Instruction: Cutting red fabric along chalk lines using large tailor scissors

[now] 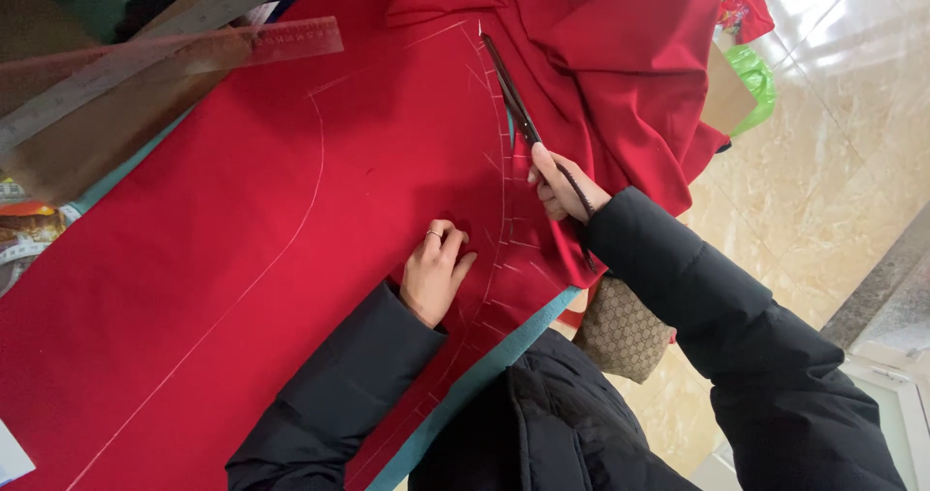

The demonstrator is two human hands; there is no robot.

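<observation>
We are mid-cut: right hand grips the scissors along the chalk line; left hand presses the red fabric flat.

Packages — an orange-and-brown printed packet at the left edge, a red printed bag and a green plastic bag at upper right.

Red cloth sheets marked with chalk lines: one
Long dark-handled scissors: one pair
Bare hands: two, left hand and right hand
Finger rings: one, on the left hand
Long translucent plastic rulers: two, lying crossed
Green plastic bags: one
Patterned tan bags: one
</observation>
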